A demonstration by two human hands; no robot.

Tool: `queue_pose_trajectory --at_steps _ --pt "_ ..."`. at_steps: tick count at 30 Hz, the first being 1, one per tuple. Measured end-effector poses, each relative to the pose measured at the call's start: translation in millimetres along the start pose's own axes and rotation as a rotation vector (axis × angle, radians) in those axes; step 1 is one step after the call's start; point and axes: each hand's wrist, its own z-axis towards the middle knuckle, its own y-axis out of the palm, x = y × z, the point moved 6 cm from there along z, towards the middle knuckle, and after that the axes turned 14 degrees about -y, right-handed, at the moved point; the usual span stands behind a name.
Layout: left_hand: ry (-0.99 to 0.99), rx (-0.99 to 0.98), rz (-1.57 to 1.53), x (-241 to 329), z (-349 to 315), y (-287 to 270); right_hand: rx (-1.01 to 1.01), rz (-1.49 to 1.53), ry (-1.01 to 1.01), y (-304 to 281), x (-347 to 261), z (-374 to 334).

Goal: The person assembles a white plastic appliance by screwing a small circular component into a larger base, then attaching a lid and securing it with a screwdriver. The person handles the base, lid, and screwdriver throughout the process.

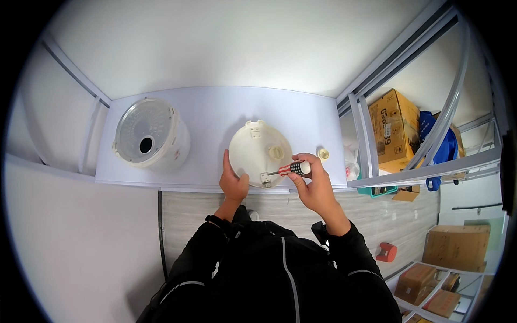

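Tabletop [215, 110]: white, against a white wall.
Lids: one round lid [259, 152], centre.
Pots: one pot [151, 135], left of lid.
Left hand [233, 180]: flat, open, steadying lid.
Right hand [312, 180]: gripping one screwdriver [291, 169].

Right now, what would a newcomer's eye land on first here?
The hands at the table's near edge: the right hand holds a red-and-black screwdriver to a round cream lid, which the left hand steadies. A white cooker body stands at the table's left.

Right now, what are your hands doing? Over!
Left hand flat against the round cream lid, steadying it. Right hand grips a screwdriver, tip at the lid's near edge. Small cap lies beside; white pot off left.
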Motion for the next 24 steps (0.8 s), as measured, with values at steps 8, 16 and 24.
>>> queue_pose_trajectory --at_steps 8,16,24 --pt "0.011 0.000 0.029 1 0 -1 -0.033 -0.042 -0.009 5 -5 7" --pt "0.024 0.007 0.034 9 -1 -2 -0.039 -0.047 -0.003 6 -1 9" --pt "0.029 0.014 0.044 8 -1 -2 -0.018 -0.045 0.027 6 8 9"
